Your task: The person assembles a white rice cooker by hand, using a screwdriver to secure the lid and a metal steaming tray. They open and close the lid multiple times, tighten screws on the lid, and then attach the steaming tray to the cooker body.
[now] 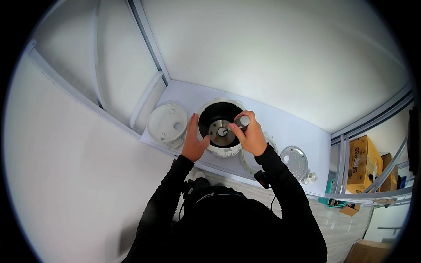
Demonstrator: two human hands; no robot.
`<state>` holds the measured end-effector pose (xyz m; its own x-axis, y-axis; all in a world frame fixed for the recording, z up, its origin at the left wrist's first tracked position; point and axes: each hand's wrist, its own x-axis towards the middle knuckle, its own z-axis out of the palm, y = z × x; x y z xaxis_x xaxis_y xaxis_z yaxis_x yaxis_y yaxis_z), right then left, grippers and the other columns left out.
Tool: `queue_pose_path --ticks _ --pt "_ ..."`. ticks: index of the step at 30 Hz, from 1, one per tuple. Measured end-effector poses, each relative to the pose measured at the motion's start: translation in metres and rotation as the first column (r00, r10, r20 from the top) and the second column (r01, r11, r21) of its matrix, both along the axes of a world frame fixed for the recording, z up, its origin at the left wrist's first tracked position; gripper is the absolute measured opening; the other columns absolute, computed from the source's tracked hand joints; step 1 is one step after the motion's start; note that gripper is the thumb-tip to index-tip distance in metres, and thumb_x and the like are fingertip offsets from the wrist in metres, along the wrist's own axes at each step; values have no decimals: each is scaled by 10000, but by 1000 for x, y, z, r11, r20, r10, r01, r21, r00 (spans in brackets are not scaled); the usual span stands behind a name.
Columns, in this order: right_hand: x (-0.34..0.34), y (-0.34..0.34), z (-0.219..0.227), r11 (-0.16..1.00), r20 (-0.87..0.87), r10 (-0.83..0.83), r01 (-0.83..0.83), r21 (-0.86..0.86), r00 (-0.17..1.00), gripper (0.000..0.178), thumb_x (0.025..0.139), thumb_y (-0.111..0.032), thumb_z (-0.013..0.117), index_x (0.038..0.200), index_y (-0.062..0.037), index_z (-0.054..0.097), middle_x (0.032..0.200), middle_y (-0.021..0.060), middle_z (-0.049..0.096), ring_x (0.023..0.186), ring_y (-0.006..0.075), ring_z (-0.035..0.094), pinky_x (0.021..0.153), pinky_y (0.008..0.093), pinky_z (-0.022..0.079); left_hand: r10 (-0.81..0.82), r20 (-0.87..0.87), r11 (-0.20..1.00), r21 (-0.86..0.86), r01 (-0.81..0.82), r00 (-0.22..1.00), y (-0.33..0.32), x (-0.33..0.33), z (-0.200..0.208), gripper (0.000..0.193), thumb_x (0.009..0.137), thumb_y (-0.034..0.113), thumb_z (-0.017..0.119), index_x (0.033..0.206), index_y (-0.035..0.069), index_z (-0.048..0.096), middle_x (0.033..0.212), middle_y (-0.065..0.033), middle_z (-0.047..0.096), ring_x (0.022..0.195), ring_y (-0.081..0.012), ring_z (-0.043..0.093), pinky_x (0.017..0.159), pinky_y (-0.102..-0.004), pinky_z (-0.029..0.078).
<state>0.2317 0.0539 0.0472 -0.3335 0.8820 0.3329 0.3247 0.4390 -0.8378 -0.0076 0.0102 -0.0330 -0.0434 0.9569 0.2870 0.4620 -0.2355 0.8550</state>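
Observation:
A round white cooker body (226, 152) stands on the table with its opening facing up. Down inside its black interior lies a round metal plate (216, 136) with a hole at the centre. My right hand (253, 139) is closed around a grey screwdriver (244, 121), whose shaft points down over that plate. Whether its tip touches anything is too small to tell. My left hand (194, 141) rests along the left side of the cooker's rim, fingers stretched out and thumb apart, holding nothing.
The pale table (280, 118) carries a round white lid part (163, 118) on the left. A white ring (249, 165) lies partly under my right forearm, beside a perforated metal disc (299, 158) and small white pieces (312, 176). Cardboard boxes (362, 164) and a turquoise basket (323, 201) stand at right.

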Motion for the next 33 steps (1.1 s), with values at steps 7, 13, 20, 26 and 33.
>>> queue_pose_path --ticks 7,13,20,26,33 --pt "0 1 -4 998 -12 -25 26 58 1000 432 973 -285 749 1186 -23 478 831 149 679 681 273 698 634 364 540 -1 12 1000 25 0 1000 0 1 -2 862 857 101 656 1599 -38 241 1663 -262 237 1557 -393 227 1260 -441 225" --pt "1 0 -13 996 -35 -50 52 72 998 433 969 -283 752 1186 -25 479 829 157 683 685 287 703 637 373 541 1 12 999 34 -1 1000 0 2 -3 859 858 99 654 1600 -36 243 1663 -263 242 1557 -394 229 1261 -442 222" --pt "8 -7 -5 996 -127 -18 28 84 992 427 954 -227 767 1213 -32 489 963 153 693 796 254 707 718 360 551 -2 31 1000 24 1 1000 0 1 -4 852 865 109 651 1601 -33 246 1663 -266 241 1563 -391 221 1262 -444 216" --pt "25 -19 7 956 -287 32 54 287 957 413 923 -121 774 1215 -31 495 1091 153 683 932 236 684 822 354 538 16 43 1000 17 -17 999 -1 3 1 839 882 139 679 1601 -13 272 1663 -272 238 1560 -394 227 1255 -446 228" --pt "44 -28 18 950 -311 117 -16 311 943 453 903 -126 782 1223 -34 474 1087 169 655 967 226 648 858 363 524 244 107 964 84 -253 964 -16 -4 -4 795 904 223 754 1568 31 362 1581 -262 332 1460 -423 337 1174 -495 323"
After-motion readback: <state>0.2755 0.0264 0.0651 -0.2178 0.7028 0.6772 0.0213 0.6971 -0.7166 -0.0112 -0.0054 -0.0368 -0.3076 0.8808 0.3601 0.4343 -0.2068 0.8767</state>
